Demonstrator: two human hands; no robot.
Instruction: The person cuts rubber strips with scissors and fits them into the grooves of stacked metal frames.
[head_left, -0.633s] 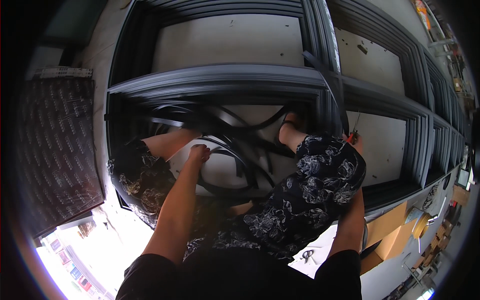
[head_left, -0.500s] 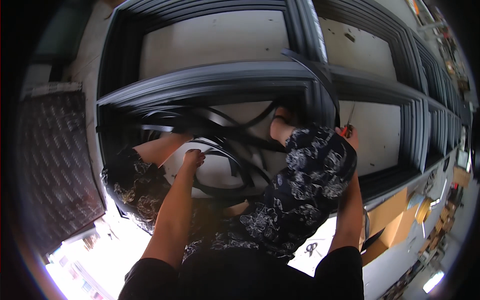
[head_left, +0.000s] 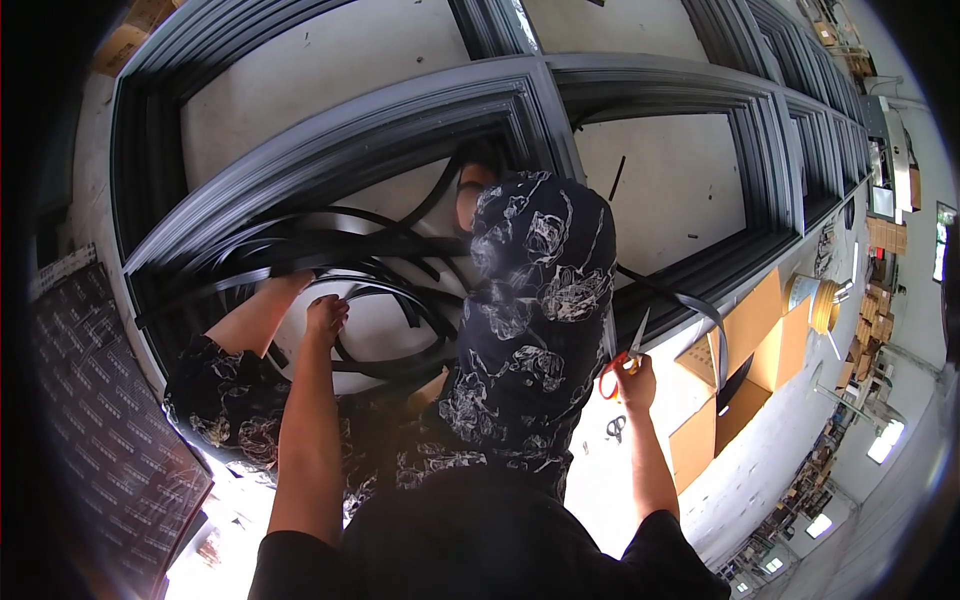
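My right hand (head_left: 636,382) grips a pair of scissors (head_left: 640,334) with red handles, blades pointing up and away, to the right of my bent knee. My left hand (head_left: 327,318) is closed in a loose curl over coiled black strips (head_left: 400,352) inside a dark frame; whether it holds anything is hidden. More flat black strips (head_left: 345,245) lie looped across that opening. A separate black strip (head_left: 700,305) runs out from beside my right knee and bends down toward an open cardboard box.
Stacked dark grey frames (head_left: 400,95) stretch ahead and to the right, with my bare foot (head_left: 472,195) inside one opening. The open cardboard box (head_left: 765,325) stands at right. Dark scissors (head_left: 616,428) lie on the pale floor. Dark printed panels (head_left: 110,400) lie at left.
My right hand has come back toward me with the scissors, from over the frame to beside my knee. The strip that arched over the frame now hangs by the box. The view has shifted right.
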